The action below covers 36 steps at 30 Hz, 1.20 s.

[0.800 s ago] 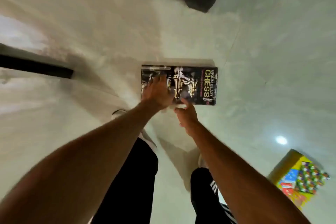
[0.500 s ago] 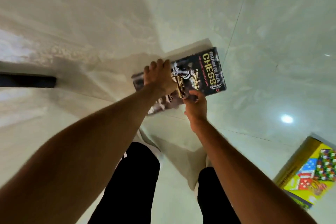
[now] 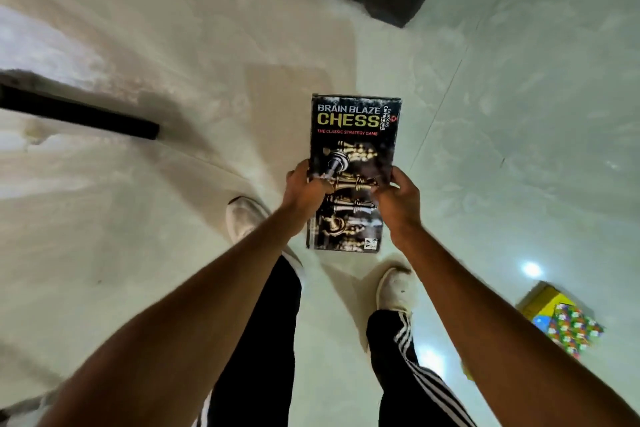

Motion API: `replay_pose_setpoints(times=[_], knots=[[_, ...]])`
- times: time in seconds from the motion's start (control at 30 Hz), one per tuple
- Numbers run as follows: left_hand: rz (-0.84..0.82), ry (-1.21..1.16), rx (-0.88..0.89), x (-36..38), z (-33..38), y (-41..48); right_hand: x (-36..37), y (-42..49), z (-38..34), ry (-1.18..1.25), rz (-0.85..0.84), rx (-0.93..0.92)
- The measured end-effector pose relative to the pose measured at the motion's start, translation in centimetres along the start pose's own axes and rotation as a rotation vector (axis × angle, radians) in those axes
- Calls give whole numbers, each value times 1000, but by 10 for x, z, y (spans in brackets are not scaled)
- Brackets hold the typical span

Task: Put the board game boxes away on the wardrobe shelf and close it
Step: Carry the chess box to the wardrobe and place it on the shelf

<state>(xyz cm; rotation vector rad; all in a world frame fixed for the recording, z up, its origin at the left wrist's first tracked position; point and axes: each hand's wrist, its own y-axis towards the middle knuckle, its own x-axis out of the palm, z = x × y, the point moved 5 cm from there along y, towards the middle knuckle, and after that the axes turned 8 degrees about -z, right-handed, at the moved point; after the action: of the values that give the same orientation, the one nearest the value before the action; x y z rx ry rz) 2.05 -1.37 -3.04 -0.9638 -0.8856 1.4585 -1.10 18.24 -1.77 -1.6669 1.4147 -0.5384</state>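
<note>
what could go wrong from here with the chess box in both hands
1. The black chess box is pinched only at its long edges by the left hand and right hand; the grip may slip.
2. The yellow board game box still lies on the pale tiled floor at the right, easy to step on or forget.

Your left hand (image 3: 304,189) and right hand (image 3: 398,196) grip the chess box (image 3: 353,135) by its long edges, apparently clear of the floor (image 3: 519,114).
</note>
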Motion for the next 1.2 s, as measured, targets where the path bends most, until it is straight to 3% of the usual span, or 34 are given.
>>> replay_pose_setpoints(times=[0.17, 0.33, 0.57, 0.77, 1.03, 1.2], knots=[[81, -286, 76, -15, 40, -205, -34, -135, -70, -185, -165, -96], [166, -463, 235, -27, 54, -445, -56, -344, -178, -354, -333, -229], [420, -806, 374, -48, -10, -672, -36, -563, -245, -532, -616, -420], [676, -1089, 436, -57, -104, -779, 26, -679, -229, -767, -890, -589], [1004, -1435, 511, -70, -266, -886, 168, -818, -141, -1019, -1226, -713], [1171, -1557, 501, -102, -352, -925, 253, -892, -77, -1099, -1377, -699]])
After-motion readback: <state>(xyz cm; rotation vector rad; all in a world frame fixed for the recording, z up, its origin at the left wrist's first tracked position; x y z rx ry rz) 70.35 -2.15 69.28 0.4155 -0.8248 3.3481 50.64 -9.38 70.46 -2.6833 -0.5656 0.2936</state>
